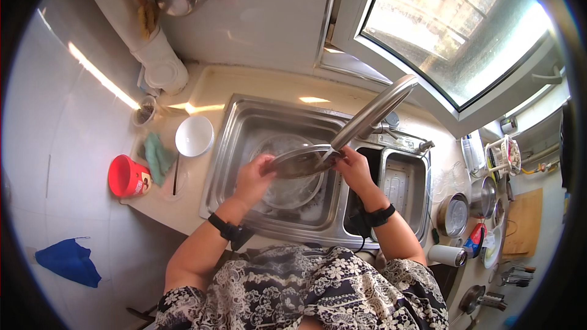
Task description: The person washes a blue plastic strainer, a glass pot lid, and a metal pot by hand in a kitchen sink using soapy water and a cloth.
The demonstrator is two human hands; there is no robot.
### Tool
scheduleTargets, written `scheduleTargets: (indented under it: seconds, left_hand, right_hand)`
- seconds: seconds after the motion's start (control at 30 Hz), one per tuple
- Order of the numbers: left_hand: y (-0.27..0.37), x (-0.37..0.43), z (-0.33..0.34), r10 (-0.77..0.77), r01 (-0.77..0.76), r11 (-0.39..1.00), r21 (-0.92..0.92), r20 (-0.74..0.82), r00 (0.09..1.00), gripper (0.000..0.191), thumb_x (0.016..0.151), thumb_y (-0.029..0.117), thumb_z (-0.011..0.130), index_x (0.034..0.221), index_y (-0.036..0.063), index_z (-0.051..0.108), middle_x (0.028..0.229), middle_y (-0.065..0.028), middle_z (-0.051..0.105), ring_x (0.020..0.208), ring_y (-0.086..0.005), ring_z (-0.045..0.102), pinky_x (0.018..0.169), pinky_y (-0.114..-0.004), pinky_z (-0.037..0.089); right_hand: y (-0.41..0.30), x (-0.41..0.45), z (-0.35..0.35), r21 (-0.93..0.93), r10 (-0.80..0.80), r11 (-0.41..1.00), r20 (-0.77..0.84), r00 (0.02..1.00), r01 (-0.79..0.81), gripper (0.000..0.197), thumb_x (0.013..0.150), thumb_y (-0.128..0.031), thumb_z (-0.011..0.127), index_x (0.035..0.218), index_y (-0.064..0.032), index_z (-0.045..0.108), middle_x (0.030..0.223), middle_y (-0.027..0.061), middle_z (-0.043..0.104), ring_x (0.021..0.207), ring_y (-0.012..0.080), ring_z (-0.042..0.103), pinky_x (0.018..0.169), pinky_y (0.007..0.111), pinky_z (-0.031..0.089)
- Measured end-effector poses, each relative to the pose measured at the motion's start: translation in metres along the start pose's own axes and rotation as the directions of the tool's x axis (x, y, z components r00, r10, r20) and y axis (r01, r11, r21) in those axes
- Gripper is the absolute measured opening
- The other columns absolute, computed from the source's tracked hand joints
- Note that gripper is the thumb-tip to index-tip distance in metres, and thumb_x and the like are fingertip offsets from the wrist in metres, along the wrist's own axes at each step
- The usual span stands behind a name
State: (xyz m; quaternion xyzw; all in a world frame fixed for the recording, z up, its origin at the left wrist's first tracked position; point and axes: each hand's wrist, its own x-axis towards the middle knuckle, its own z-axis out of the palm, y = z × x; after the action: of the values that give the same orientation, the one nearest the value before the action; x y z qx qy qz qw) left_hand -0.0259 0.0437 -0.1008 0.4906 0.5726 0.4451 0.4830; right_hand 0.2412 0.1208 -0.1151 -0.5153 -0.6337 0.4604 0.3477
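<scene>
Both hands hold a round pot lid, apparently glass with a metal rim (299,170), tilted beneath the spout of the steel faucet (373,112). My left hand (256,175) grips its left edge, and my right hand (355,168) has the right edge close to the spout. Water seems to run onto the lid near my right fingers. Under it, in the large steel sink basin (243,128), lies a wide round vessel (293,199) with suds around it. The lid hides part of that vessel.
A white bowl (194,136), a green cloth (158,158) and a red bucket (126,176) stand on the left counter. Right of the large basin is a smaller steel basin (403,183). The open window sash (412,68) juts in above. Pots (483,197) crowd the right counter.
</scene>
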Motion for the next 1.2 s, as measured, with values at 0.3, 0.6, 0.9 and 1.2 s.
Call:
scheduleTargets:
  seconds: [0.3,0.6,0.9,1.2]
  left_hand:
    - [-0.001,0.005,0.023,0.037,-0.042,0.998,0.046,0.107,0.994,0.029,0.081,-0.005,0.06,0.109,0.0002,0.059,0.099,-0.0022,0.064,0.091,-0.0086,0.059,0.082,-0.022,0.047]
    - [-0.003,0.01,0.026,-0.012,-0.023,0.963,0.267,0.13,0.991,0.028,0.085,0.007,0.061,0.112,0.0028,0.058,0.098,-0.0036,0.065,0.091,-0.0097,0.059,0.08,-0.023,0.048]
    - [-0.009,0.006,-0.01,-0.297,0.615,0.368,-0.697,0.539,0.788,0.029,0.089,0.006,0.049,0.116,-0.0059,0.049,0.114,-0.0175,0.057,0.108,-0.0314,0.056,0.089,-0.038,0.049]
    - [0.0,0.001,0.001,-0.191,0.521,0.456,-0.722,0.492,0.849,0.053,0.085,-0.002,0.051,0.135,0.0001,0.032,0.126,-0.0097,0.05,0.112,-0.0211,0.052,0.096,-0.033,0.043]
  right_hand:
    - [-0.009,-0.027,-0.028,0.166,0.086,0.983,-0.025,0.996,-0.081,0.004,0.081,0.0,0.053,0.085,0.0023,0.052,0.068,0.0053,0.057,0.062,0.0091,0.053,0.056,0.025,0.044]
    - [-0.003,-0.036,-0.026,0.314,0.202,0.933,-0.054,0.978,-0.175,0.001,0.082,0.001,0.052,0.082,0.0008,0.051,0.073,0.0028,0.057,0.064,0.0082,0.051,0.057,0.023,0.042]
    - [-0.021,-0.022,-0.013,-0.087,-0.186,0.98,-0.107,0.977,0.177,0.027,0.073,0.008,0.053,0.097,-0.0006,0.062,0.086,0.01,0.059,0.076,0.0192,0.058,0.066,0.025,0.045]
    - [-0.014,-0.013,-0.013,0.139,-0.256,0.957,-0.015,0.967,0.256,0.049,0.068,0.02,0.045,0.107,-0.0035,0.063,0.13,0.0145,0.049,0.121,0.0249,0.047,0.095,0.028,0.042]
